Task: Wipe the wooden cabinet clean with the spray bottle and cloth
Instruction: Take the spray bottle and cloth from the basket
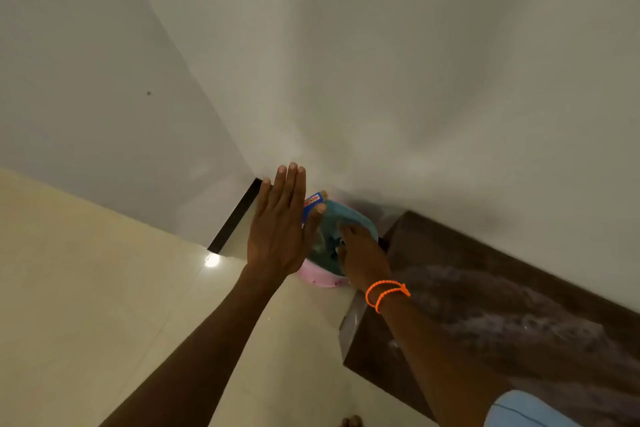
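Observation:
The dark wooden cabinet [502, 295] runs along the wall at the right, and its top shows pale dusty streaks. Just past its left end a pink tub [320, 277] stands on the floor in the corner. A teal cloth [349, 215] lies over the tub. My right hand [363, 255], with orange bands at the wrist, reaches down into the tub, its fingers curled into the cloth. My left hand [278, 222] is held flat with straight fingers beside the tub, its thumb touching the cloth's edge. A blue and red labelled item [312, 202] peeks out behind the cloth; what it is stays unclear.
White walls meet in the corner behind the tub. A black skirting strip [235, 218] runs along the left wall's base. The cream tiled floor [104, 288] spreads to the left, with a light reflection near the skirting. Toes show at the bottom edge.

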